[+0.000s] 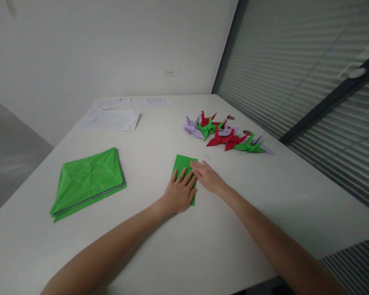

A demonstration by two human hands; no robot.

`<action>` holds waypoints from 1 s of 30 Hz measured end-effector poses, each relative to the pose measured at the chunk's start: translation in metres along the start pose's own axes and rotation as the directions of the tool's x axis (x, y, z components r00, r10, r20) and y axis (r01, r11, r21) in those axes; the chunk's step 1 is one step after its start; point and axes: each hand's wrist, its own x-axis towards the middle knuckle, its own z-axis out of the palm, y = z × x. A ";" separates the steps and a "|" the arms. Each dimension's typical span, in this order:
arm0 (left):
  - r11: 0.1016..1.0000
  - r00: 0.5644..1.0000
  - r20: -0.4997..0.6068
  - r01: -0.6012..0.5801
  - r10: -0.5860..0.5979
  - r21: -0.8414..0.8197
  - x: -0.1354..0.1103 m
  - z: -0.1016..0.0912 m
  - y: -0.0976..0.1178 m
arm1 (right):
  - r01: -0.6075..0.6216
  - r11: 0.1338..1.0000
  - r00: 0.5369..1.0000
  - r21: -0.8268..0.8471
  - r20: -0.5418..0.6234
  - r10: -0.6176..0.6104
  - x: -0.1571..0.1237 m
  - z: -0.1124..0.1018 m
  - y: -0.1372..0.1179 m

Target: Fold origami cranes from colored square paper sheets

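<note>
A folded sheet of green origami paper [182,161] lies flat on the white table in front of me. My left hand [179,192] rests on its lower part with the fingers spread, hiding much of the sheet. My right hand [206,174] lies at the sheet's right edge, its fingers stretched out and the tips on the paper near the left fingers. Neither hand grips anything. To the left sits a stack of creased green paper [90,176], apart from both hands.
Several folded paper cranes in red [217,139], green [250,145] and lilac [193,126] cluster at the back right of the table [160,254]. Printed sheets [113,120] lie at the back left. A wall stands behind, and blinds [295,69] run along the right.
</note>
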 end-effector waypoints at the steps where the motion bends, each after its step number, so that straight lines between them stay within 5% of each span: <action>1: 1.000 1.000 0.014 -0.019 0.020 -0.015 -0.002 0.000 0.003 | 0.023 0.997 1.000 -0.069 0.024 -0.021 0.000 0.000 0.002; 5: 0.989 0.991 0.056 -0.114 0.120 -0.093 -0.014 -0.002 0.019 | 0.061 0.980 0.997 -0.188 0.063 -0.050 0.001 -0.002 0.009; 13: 0.983 0.987 0.108 -0.101 0.119 -0.155 -0.029 -0.008 0.037 | 0.093 0.954 0.996 -0.287 0.013 -0.093 0.008 -0.003 0.002; 22: 0.983 0.988 0.081 -0.121 0.133 -0.137 -0.028 -0.007 0.036 | 0.082 0.905 0.991 -0.418 0.130 -0.030 0.056 0.001 0.023; 30: 0.984 0.988 0.068 -0.130 0.139 -0.124 -0.028 -0.008 0.036 | -0.064 0.928 0.985 -0.367 -0.171 0.001 0.083 -0.011 0.018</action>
